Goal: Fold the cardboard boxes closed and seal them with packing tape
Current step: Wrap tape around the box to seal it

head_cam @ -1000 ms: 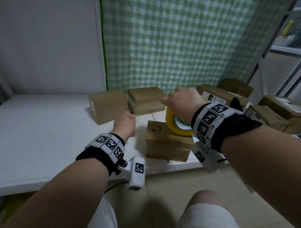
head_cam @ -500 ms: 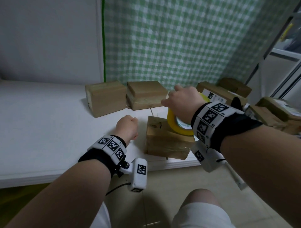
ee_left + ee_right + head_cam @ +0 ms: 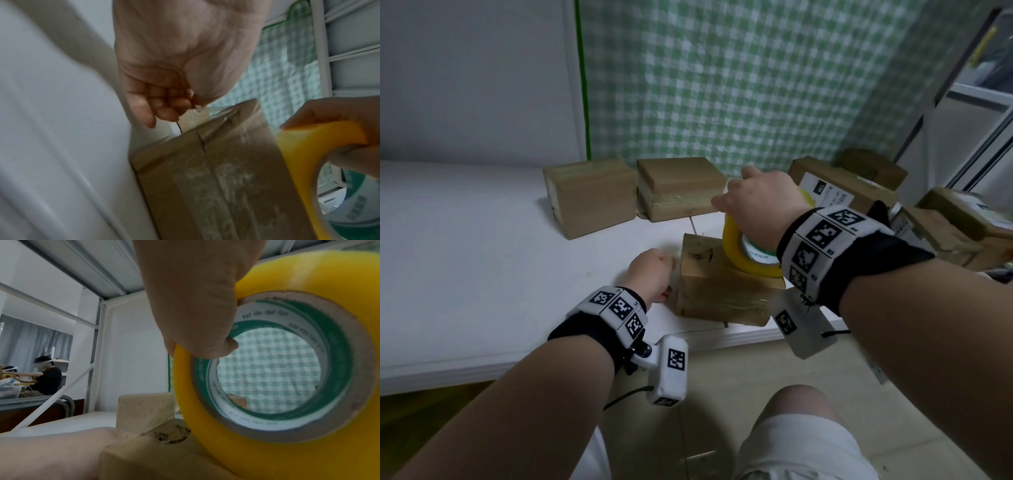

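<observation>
A closed cardboard box [image 3: 722,291] sits near the white table's front edge, with clear tape along its top seam [image 3: 216,186]. My right hand [image 3: 756,205] grips a yellow packing tape roll [image 3: 743,253] standing on edge on the box top, thumb hooked into the core [image 3: 205,337]. A strip of clear tape runs from the roll [image 3: 308,272] over the box's left edge. My left hand [image 3: 650,274] is beside the box's left side, fingers curled [image 3: 164,105], pinching the loose tape end [image 3: 197,112].
Two closed boxes [image 3: 592,195] [image 3: 681,188] stand behind, against the green checked curtain [image 3: 722,85]. Several more boxes [image 3: 842,185] pile up at the right. Bare white table [image 3: 465,257] stretches left. Other people [image 3: 45,378] sit far off.
My left hand has drawn in lower against the box's left side. The right hand keeps the roll on the box top. The view has shifted a little.
</observation>
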### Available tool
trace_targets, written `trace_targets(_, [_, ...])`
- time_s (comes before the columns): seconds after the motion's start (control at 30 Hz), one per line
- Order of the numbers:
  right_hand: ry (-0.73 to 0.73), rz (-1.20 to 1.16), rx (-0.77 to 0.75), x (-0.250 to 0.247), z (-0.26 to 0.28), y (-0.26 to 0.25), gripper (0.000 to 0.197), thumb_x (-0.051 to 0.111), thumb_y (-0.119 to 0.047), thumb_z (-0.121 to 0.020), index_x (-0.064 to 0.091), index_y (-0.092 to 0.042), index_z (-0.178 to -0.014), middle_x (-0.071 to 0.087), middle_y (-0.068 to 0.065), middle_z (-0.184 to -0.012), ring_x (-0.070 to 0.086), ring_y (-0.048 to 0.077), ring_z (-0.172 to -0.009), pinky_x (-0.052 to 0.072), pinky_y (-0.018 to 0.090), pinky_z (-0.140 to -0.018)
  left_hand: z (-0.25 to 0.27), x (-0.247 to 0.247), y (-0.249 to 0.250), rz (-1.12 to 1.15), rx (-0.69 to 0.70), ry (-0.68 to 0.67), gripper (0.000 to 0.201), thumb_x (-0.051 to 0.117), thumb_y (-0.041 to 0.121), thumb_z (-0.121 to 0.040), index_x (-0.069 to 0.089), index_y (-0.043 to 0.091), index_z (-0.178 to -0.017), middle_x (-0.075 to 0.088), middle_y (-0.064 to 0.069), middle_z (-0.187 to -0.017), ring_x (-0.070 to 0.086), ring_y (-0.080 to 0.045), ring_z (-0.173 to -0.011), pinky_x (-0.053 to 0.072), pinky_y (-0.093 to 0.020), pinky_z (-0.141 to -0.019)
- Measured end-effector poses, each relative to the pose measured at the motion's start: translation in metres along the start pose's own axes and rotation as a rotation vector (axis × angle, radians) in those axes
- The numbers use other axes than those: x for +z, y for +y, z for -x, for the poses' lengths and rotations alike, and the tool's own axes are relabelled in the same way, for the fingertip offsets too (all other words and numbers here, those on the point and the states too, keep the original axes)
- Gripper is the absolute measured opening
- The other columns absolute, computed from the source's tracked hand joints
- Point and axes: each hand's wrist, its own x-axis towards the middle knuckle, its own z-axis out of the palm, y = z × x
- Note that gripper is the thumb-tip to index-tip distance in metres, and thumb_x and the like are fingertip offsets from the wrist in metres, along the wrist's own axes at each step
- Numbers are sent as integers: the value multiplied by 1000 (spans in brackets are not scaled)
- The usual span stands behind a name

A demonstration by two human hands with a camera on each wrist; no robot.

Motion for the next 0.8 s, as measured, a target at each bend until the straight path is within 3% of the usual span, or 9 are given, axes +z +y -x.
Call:
trace_targets(0.17, [33, -26, 13, 3, 0, 0, 45, 41, -1, -93, 46, -27, -130, 58, 0, -108, 45, 22, -105, 37, 31, -63, 3, 5, 4, -69, 4, -91, 26, 31, 15, -96, 55, 8, -94, 61, -23, -92, 65, -40, -82, 57, -52, -71])
trace_targets(0.23, [44, -29, 18, 4, 0, 0, 46, 40, -1, -93, 45, -27, -131, 58, 0, -108, 44, 22, -105, 38, 31, -63, 1, 3, 5, -201, 9, -114, 25, 33, 10, -95, 56, 7, -102, 63, -23, -93, 66, -39, -79, 58, -47, -67])
trace_targets(0.3, [51, -37, 18, 3, 1, 0, 46, 39, 0, -93, 45, -27, -130, 58, 0, -107, 44, 22, -105, 37, 30, -63, 2, -1, 7, -333, -16, -136, 27, 33, 6, -94, 56, 3, -107, 61, -22, -91, 61, -35, -69, 50, -35, -56])
trace_targets(0.37, [53, -47, 19, 3, 2, 0, 45, 39, 0, -93, 46, -26, -129, 59, 0, -108, 44, 22, -106, 36, 30, -63, 1, -6, 8, -417, 10, -94, 28, 36, 6, -92, 61, -3, -103, 61, -23, -92, 59, -34, -73, 45, -33, -59])
trace_targets(0.43, [51, -49, 26, 3, 2, 0, 44, 40, 0, -93, 46, -26, -128, 59, 0, -107, 43, 21, -104, 37, 31, -63, -3, -9, 15, -297, 101, 6, 25, 43, 8, -91, 66, -2, -90, 65, -21, -93, 61, -34, -87, 50, -37, -75])
trace_targets(0.53, [46, -46, 30, 3, 2, 0, 43, 41, -1, -93, 46, -26, -128, 58, 0, -109, 37, 19, -93, 38, 31, -64, 5, -5, 28, 281, 96, -84, 22, 45, 16, -95, 58, 11, -78, 60, -6, -77, 56, -24, -85, 46, -36, -86])
trace_targets(0.6, [55, -42, 29, 3, 2, 0, 42, 41, 0, -93, 47, -25, -127, 58, 0, -109, 38, 19, -94, 37, 30, -64, 12, -1, 30, 472, 57, -255, 25, 39, 20, -98, 58, 6, -91, 61, -10, -83, 56, -23, -86, 45, -35, -87])
trace_targets(0.7, [59, -41, 30, 4, 2, 0, 41, 41, -1, -93, 47, -24, -127, 59, 0, -110, 43, 21, -102, 38, 30, -65, 20, 3, 25, 432, 46, -387, 35, 40, 22, -96, 56, -3, -115, 64, -16, -98, 59, -26, -94, 43, -38, -96])
trace_targets(0.8, [71, -44, 34, 5, 2, -1, 39, 40, -2, -93, 47, -24, -125, 59, 1, -109, 44, 21, -103, 38, 31, -65, 20, 9, 18, 453, 15, -364, 57, 50, 18, -94, 27, 9, -146, 56, -13, -129, 54, -26, -117, 37, -35, -107])
